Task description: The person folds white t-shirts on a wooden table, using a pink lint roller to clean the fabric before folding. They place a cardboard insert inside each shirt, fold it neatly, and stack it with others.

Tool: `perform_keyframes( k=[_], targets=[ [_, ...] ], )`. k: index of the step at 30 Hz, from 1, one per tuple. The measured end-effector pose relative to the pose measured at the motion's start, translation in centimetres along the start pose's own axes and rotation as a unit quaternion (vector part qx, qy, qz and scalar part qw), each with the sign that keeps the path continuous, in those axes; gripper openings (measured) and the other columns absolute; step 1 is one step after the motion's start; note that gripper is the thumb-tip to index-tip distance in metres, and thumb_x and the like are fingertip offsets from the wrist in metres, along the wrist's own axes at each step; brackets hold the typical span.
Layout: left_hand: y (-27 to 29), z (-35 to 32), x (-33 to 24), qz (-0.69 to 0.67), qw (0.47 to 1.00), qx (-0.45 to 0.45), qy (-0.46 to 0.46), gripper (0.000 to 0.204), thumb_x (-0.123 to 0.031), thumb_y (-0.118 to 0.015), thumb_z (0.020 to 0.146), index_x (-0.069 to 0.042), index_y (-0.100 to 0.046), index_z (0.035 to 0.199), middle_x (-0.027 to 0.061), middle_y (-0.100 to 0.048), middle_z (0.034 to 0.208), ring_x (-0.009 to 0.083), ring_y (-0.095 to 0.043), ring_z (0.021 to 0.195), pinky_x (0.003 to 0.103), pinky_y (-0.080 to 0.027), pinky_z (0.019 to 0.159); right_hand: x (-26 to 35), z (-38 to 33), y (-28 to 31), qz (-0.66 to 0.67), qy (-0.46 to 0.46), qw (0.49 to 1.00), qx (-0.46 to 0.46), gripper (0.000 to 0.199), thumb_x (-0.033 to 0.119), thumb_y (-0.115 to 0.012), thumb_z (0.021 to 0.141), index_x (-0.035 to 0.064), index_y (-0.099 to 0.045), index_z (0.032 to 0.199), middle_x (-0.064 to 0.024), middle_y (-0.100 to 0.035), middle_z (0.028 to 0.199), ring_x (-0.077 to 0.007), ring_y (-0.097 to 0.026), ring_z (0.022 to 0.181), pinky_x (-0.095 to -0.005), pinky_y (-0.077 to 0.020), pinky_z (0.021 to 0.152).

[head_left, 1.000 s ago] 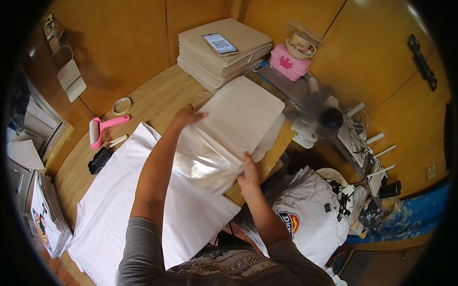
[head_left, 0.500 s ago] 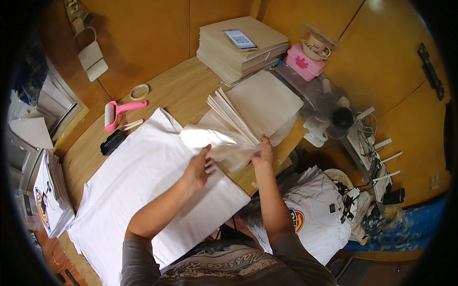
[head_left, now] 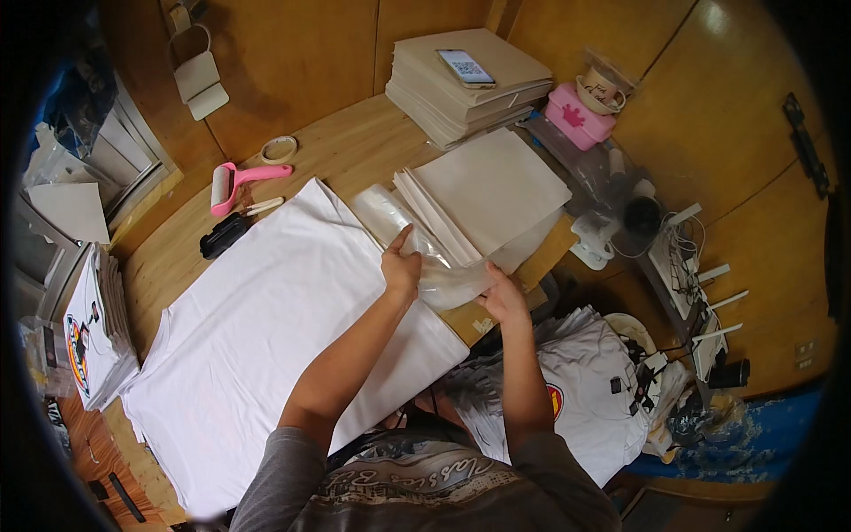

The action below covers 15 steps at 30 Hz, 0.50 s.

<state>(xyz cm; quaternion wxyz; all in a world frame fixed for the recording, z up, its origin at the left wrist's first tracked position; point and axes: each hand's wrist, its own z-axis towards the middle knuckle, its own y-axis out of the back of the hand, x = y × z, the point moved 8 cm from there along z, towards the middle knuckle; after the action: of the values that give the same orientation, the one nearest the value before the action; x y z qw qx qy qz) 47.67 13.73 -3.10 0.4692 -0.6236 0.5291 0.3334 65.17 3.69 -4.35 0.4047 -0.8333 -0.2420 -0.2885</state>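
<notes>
Both hands hold a clear plastic sheet (head_left: 425, 248) that lies at the right edge of a white shirt (head_left: 266, 328) spread over the wooden table (head_left: 355, 151): the left hand (head_left: 402, 266) has its grip closed on the sheet's near part with the forefinger pointing far, and the right hand (head_left: 503, 297) pinches the sheet's near right corner. Just right of the sheet, touching it, lies a fanned stack of beige sheets (head_left: 492, 191); a pink lint roller (head_left: 232, 182) lies far left on the table.
</notes>
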Motion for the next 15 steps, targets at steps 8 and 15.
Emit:
perform_keyframes(
  k=[8,15],
  targets=[
    [2.0,-1.9,-0.5,-0.127,0.991,-0.033,-0.012,0.051,0.014,-0.040,0.067,-0.004,-0.049,0.115,0.0037,-0.055,0.071,0.0063,-0.042,0.048,0.020,-0.036,0.045,1.3,1.1,3.0,0.148,0.109,0.981,-0.060,0.040,0.022,-0.053,0.081,0.0025,-0.040,0.114,-0.0095,-0.046,0.111,-0.0249,-0.043,0.103,-0.0394,-0.0376,0.088],
    [5.8,-4.1,-1.1,-0.082,0.996,-0.035,-0.023,0.047,0.014,-0.041,0.072,-0.004,-0.048,0.115,0.0100,-0.058,0.088,0.0096,-0.052,0.063,0.020,-0.043,0.057,2.6,5.0,3.5,0.073,0.033,0.994,-0.069,0.046,0.023,-0.052,0.081,0.0041,-0.037,0.120,-0.0095,-0.042,0.118,-0.0240,-0.042,0.106,-0.0393,-0.0367,0.087]
  ],
)
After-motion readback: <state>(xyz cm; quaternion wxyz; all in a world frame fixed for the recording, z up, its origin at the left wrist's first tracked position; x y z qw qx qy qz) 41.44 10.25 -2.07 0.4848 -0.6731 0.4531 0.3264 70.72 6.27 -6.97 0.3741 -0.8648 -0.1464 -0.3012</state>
